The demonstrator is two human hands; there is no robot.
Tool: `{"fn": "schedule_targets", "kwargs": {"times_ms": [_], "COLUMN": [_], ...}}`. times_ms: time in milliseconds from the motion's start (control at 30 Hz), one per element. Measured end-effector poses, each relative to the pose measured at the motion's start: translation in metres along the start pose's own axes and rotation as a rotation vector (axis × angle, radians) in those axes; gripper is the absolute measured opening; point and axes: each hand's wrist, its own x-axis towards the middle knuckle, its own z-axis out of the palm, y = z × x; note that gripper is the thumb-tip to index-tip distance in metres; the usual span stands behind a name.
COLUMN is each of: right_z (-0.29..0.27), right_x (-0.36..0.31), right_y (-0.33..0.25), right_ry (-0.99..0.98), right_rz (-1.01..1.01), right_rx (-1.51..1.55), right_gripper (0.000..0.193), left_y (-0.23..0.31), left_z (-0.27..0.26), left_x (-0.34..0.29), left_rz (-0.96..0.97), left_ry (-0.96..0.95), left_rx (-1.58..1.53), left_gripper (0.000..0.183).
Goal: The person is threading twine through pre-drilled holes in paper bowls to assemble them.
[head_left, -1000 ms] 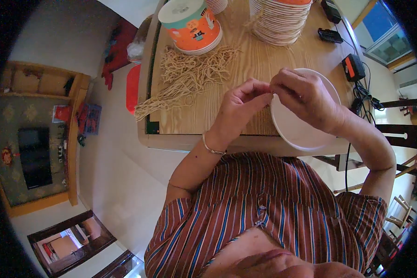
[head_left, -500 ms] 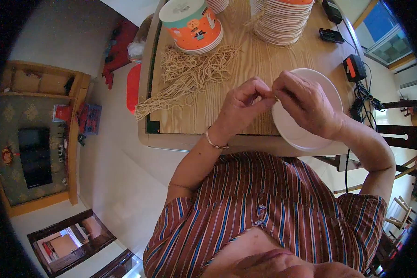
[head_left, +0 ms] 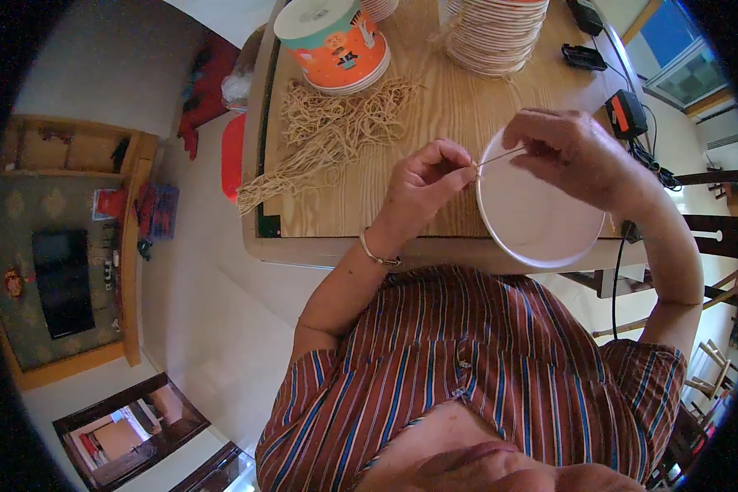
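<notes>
At the left edge of a white paper tub [head_left: 541, 225], my left hand [head_left: 425, 182] pinches one end of a thin cord [head_left: 500, 156] between thumb and forefinger. My right hand [head_left: 567, 156] is closed on the other end, above the tub's far side. The cord runs straight and short between the two. The tub lies with its open mouth facing me, near the table's front edge. Whether the cord passes through the tub's wall is too small to make out. Beyond my left hand lies a loose pile of beige cords [head_left: 336, 123].
An orange and green printed tub [head_left: 344, 57] stands behind the cords. A tall stack of nested tubs [head_left: 496, 37] rises at the far middle. An orange and black box [head_left: 626, 115] and black cables [head_left: 652, 164] sit along the table's right edge.
My right hand has drawn away from my left, to the right, and a straight length of cord now shows between them. The tub's mouth has turned more toward me.
</notes>
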Motion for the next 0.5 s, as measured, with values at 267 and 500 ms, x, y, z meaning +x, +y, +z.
{"fn": "schedule_targets", "kwargs": {"times_ms": [267,500], "right_z": [-0.018,-0.014], "right_x": [-0.009,-0.011], "right_y": [0.001,-0.021], "right_ry": [0.036,0.121], "right_rz": [-0.022,-0.104], "right_rx": [0.053,0.143], "right_gripper": [0.01,0.011], "left_y": [-0.002,0.01], "left_z": [0.003,0.018], "left_x": [-0.003,-0.003], "left_rz": [-0.003,0.188], "left_ry": [-0.041,-0.098], "left_rx": [0.096,0.308], "left_gripper": [0.008,0.011]}}
